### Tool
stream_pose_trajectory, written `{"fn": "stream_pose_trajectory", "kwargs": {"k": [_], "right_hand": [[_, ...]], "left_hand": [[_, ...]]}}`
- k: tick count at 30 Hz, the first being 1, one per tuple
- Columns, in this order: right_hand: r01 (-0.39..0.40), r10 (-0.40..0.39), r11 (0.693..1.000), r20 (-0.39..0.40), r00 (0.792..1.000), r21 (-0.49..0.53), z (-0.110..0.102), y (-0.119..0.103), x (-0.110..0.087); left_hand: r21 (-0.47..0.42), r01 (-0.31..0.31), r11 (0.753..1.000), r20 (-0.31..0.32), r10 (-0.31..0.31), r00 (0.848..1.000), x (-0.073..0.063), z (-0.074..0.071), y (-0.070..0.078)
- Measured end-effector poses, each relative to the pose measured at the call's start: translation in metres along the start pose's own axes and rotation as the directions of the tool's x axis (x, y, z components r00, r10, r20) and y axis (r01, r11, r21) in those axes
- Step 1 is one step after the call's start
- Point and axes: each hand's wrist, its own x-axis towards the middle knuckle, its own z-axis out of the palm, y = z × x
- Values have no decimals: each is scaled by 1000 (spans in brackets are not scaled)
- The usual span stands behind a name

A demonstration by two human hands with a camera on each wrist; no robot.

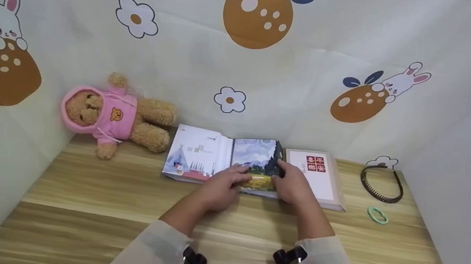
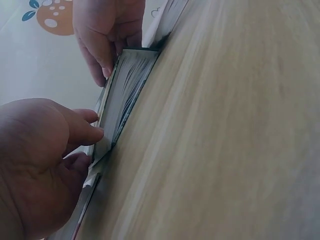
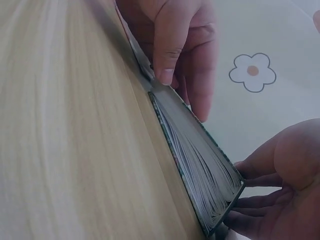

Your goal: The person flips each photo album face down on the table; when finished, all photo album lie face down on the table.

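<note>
Three thick photo albums lie side by side near the back wall. Both hands are at the middle photo album, which has a painted landscape cover and a dark spine on its right. My left hand touches its cover near the front left part, thumb tip at the cover's edge. The right hand holds the spine side, thumb at the cover and fingers around the spine. In the right wrist view, the album's page edges fan out under the cover. A white photo album with a tent picture lies to the left.
Right of the hands lies a white and tan photo album with a red label. Farther right are a dark headband and a green hair tie. A teddy bear in a pink hoodie lies back left, beside the printed curtain.
</note>
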Motion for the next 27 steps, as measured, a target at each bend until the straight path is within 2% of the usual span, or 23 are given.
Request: {"fn": "stream_pose_trajectory", "kwargs": {"k": [7,12,17,19,22,24,27], "right_hand": [[0,1,999,-12,1000,34,2,0,2],[14,-11,997,-37,999,77,1,-4,1],[81,-67,987,-106,992,136,7,-13,-3],[118,-97,982,-143,985,148,11,-18,-5],[158,-125,973,-188,974,168,15,-27,-8],[176,-137,967,-206,969,187,18,-35,-10],[190,-145,950,-191,971,247,23,-49,-12]], "left_hand": [[-133,63,989,-52,-70,996,0,-2,1],[-162,50,986,-82,-63,995,0,-6,1],[-241,37,970,-168,-79,983,-3,-15,1],[-277,28,961,-213,-90,973,-6,-20,0],[-309,28,951,-288,-122,950,-10,-30,-3],[-316,39,948,-343,-152,927,-13,-38,-6],[-335,34,941,-410,-179,895,-18,-52,-14]]}}
